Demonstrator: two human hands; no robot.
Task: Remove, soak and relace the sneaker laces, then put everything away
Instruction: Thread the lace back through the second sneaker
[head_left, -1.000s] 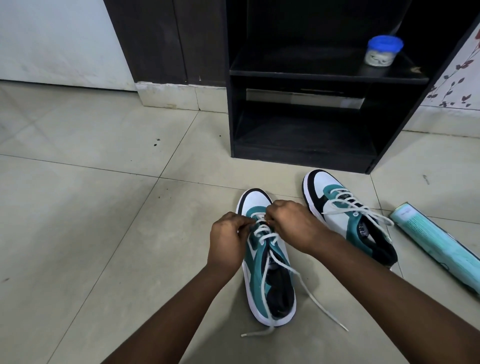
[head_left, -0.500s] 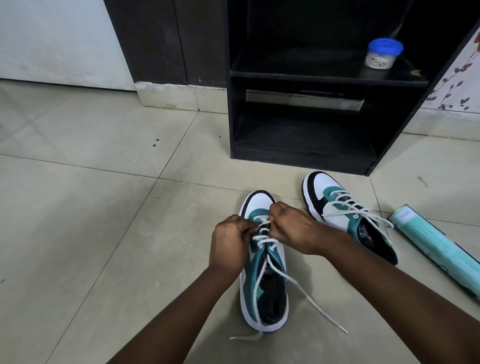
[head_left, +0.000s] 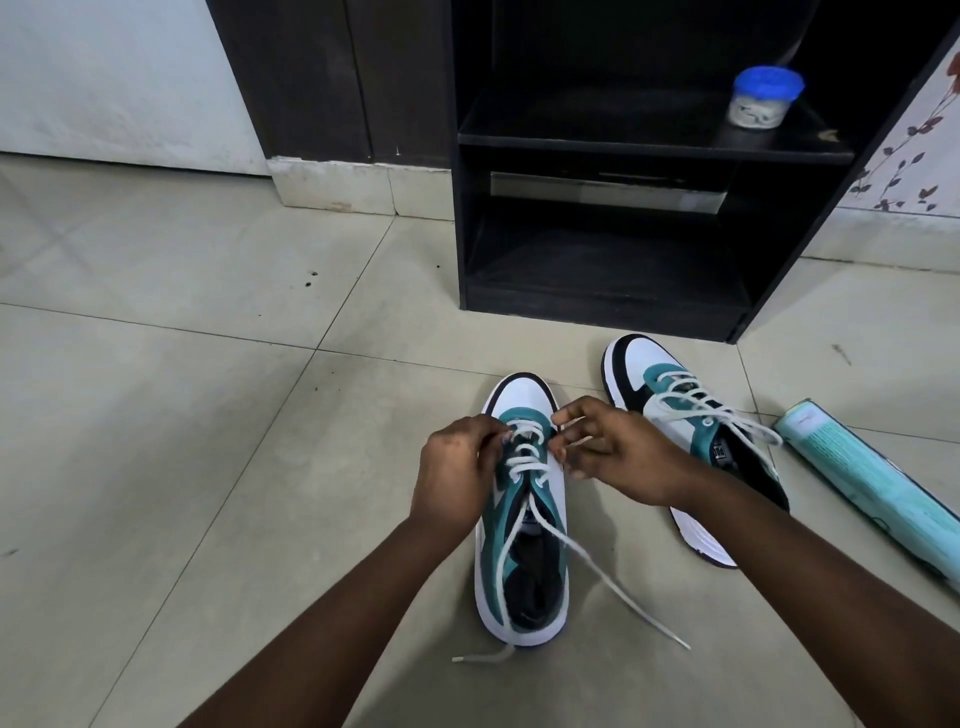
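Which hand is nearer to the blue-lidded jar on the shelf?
Right. The right hand is at the near sneaker, below and left of the jar; the left hand is farther left.

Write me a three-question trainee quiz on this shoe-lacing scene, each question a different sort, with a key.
1. True or false: both hands, the left hand and the right hand, are at the lace of the near sneaker.
2. Multiple choice: where is the blue-lidded jar? A) on the floor B) on the upper shelf C) inside a sneaker
3. Fill in: the far sneaker lies between the near sneaker and a light green ____ on the floor.

Key: 1 true; 2 B; 3 roll
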